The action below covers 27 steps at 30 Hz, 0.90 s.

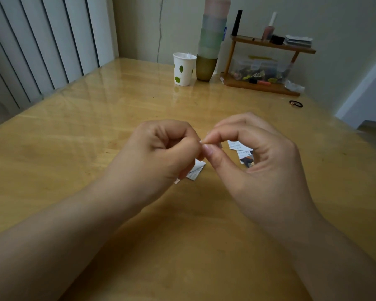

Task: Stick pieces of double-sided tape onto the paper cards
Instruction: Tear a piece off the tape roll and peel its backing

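Note:
My left hand (161,153) and my right hand (254,161) meet fingertip to fingertip above the middle of the wooden table (74,131). Thumb and forefinger of each hand pinch a tiny pale piece of tape (201,142) between them; it is almost hidden by the fingers. A small white paper card (197,170) lies on the table just under my left hand. Two more printed paper cards (240,146) lie behind my right hand, seen through the ring of its fingers.
A white paper cup with green leaves (183,69) and a tall stack of coloured cups (211,40) stand at the back. A small wooden shelf (269,46) with bottles and a clear box stands at the back right. A black hair tie (295,103) lies near it.

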Each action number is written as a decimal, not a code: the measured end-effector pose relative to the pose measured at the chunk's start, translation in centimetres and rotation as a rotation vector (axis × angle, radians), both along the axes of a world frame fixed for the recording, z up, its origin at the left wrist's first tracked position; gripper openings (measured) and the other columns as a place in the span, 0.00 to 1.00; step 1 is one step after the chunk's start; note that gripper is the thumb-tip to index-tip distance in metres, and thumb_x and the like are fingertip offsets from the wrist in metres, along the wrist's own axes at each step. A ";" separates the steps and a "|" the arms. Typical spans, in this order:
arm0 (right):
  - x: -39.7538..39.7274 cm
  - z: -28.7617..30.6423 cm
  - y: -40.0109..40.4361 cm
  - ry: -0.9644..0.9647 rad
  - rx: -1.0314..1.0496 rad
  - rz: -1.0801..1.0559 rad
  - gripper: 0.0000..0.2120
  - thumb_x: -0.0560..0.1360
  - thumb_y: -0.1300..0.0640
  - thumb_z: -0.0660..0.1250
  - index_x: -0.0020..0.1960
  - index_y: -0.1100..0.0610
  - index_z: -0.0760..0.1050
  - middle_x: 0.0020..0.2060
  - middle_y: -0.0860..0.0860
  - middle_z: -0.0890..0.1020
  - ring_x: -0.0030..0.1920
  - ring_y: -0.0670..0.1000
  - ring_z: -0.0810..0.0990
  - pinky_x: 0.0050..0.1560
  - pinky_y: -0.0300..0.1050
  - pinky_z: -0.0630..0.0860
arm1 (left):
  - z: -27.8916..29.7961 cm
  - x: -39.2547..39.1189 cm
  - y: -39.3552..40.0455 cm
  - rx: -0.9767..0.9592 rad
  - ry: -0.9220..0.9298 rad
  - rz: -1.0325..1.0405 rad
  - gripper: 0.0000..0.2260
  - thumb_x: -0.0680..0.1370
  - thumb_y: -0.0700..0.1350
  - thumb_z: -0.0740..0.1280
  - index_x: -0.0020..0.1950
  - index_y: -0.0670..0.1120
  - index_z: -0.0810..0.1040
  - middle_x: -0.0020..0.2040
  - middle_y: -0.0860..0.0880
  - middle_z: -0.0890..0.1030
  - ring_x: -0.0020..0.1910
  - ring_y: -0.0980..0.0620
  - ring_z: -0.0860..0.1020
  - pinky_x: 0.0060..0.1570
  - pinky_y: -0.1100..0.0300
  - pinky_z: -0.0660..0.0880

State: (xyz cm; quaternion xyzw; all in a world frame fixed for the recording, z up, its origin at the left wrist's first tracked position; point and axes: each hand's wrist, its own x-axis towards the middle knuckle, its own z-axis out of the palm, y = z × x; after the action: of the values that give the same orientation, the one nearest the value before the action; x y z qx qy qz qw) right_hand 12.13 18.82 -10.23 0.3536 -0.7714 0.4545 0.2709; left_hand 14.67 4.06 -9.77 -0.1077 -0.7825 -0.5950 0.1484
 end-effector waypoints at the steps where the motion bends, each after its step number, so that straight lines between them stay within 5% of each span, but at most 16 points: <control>1: 0.0 0.0 0.0 0.008 -0.001 0.007 0.03 0.70 0.65 0.72 0.41 0.58 0.81 0.41 0.48 0.79 0.44 0.41 0.77 0.47 0.29 0.69 | 0.0 -0.1 0.0 0.031 -0.025 -0.023 0.11 0.69 0.43 0.60 0.27 0.48 0.75 0.21 0.52 0.71 0.23 0.58 0.65 0.24 0.69 0.62; 9: -0.3 0.1 0.1 0.047 0.079 -0.028 0.01 0.72 0.62 0.70 0.42 0.57 0.79 0.43 0.47 0.78 0.48 0.47 0.77 0.45 0.30 0.66 | -0.3 -0.3 -0.1 0.139 -0.123 -0.144 0.11 0.72 0.44 0.61 0.30 0.49 0.75 0.23 0.56 0.67 0.24 0.57 0.62 0.26 0.68 0.61; 14: -0.8 0.4 0.6 0.130 0.149 0.006 0.01 0.72 0.61 0.70 0.41 0.58 0.79 0.44 0.47 0.79 0.52 0.48 0.74 0.55 0.36 0.67 | -0.6 -0.5 0.1 0.177 -0.157 -0.162 0.09 0.72 0.43 0.61 0.33 0.43 0.74 0.23 0.55 0.67 0.24 0.58 0.62 0.26 0.69 0.62; 18: -0.7 0.1 0.6 0.079 0.244 0.085 0.05 0.72 0.55 0.67 0.41 0.54 0.79 0.48 0.40 0.75 0.56 0.48 0.69 0.60 0.44 0.65 | -0.3 -0.9 -0.4 0.296 -0.178 -0.119 0.12 0.73 0.43 0.61 0.29 0.48 0.76 0.24 0.53 0.66 0.25 0.55 0.62 0.33 0.59 0.60; 22: -0.3 0.2 0.7 -0.096 0.234 0.172 0.04 0.71 0.51 0.67 0.42 0.51 0.79 0.48 0.38 0.75 0.59 0.45 0.69 0.62 0.36 0.62 | 0.6 -1.1 -1.2 0.473 -0.155 -0.055 0.14 0.79 0.38 0.58 0.34 0.43 0.76 0.23 0.51 0.64 0.24 0.55 0.61 0.35 0.57 0.57; 27: -0.5 0.7 1.2 -0.370 -0.027 0.230 0.07 0.69 0.47 0.66 0.46 0.44 0.80 0.49 0.40 0.77 0.56 0.42 0.75 0.55 0.33 0.66 | 0.3 -1.0 -1.3 0.391 -0.143 -0.043 0.09 0.71 0.45 0.62 0.34 0.48 0.80 0.23 0.52 0.68 0.28 0.52 0.62 0.40 0.51 0.57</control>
State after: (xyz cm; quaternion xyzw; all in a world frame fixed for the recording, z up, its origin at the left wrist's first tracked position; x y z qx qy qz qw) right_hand 11.62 20.01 -9.49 0.3462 -0.7564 0.5497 0.0755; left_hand 13.66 2.80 -9.51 -0.0510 -0.6582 -0.7447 0.0979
